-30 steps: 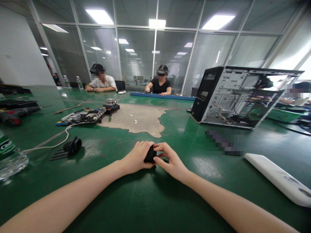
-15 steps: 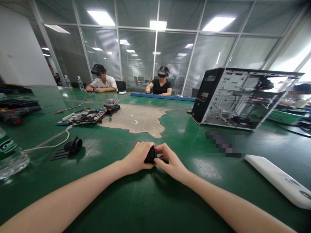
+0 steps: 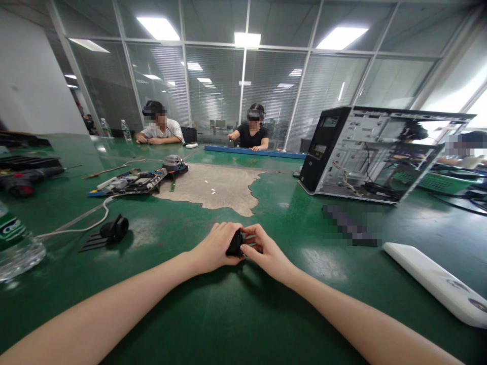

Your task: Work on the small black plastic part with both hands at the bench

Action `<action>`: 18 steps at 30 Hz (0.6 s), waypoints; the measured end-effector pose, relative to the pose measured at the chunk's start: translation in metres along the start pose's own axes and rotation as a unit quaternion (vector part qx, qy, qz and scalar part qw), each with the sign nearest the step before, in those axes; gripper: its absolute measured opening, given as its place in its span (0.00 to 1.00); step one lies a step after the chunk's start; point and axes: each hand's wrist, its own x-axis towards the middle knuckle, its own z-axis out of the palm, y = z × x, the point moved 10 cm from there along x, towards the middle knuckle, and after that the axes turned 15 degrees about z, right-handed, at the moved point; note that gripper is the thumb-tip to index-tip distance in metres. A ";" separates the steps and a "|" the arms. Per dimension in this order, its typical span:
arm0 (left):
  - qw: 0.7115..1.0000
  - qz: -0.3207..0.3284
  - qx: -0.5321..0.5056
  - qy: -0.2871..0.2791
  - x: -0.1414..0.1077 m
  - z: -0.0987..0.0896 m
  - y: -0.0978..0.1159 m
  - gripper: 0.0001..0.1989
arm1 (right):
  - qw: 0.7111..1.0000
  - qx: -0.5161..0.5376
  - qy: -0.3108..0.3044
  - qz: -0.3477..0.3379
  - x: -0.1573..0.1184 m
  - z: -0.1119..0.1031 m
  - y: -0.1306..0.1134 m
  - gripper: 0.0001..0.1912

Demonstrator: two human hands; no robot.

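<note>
Near the middle of the green table [image 3: 213, 314], my left hand [image 3: 215, 248] is wrapped round a small black boxy part [image 3: 234, 243]. Its exact kind cannot be made out, as my fingers cover much of it. From the other side, my right hand [image 3: 270, 253] grips the same part's right edge between thumb and fingertips. To the left lies a black round piece with several flat prongs [image 3: 110, 233], apart from both hands.
An open computer case [image 3: 327, 152] stands at right, with a white power bank-like slab [image 3: 433, 284] nearer. At left are a circuit board [image 3: 133, 181], a white cable [image 3: 91, 221] and a water bottle [image 3: 19, 243]. Two people sit across the table; another is at far right.
My right thumb and fingers have shifted slightly on the black part's edge, and the part has turned a little. My left hand keeps its place.
</note>
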 end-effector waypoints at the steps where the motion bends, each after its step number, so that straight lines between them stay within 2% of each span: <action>1: 1.000 -0.002 -0.001 0.000 0.000 0.000 0.000 0.27 | 1.000 0.000 0.000 -0.011 -0.001 0.000 -0.002 0.13; 6: 1.000 -0.002 -0.003 0.002 0.000 0.000 0.000 0.26 | 0.996 -0.034 0.047 -0.074 -0.007 -0.007 -0.014 0.08; 10: 1.000 -0.002 0.000 0.004 0.000 0.000 0.000 0.26 | 0.997 -0.030 0.050 -0.044 -0.004 -0.008 -0.009 0.09; 14: 1.000 -0.001 -0.002 0.001 0.000 0.001 0.000 0.26 | 1.000 -0.007 0.026 -0.005 0.000 -0.004 -0.001 0.13; 18: 1.000 0.001 0.001 0.001 0.000 0.000 0.000 0.26 | 1.000 0.007 -0.001 0.004 0.001 0.000 0.004 0.14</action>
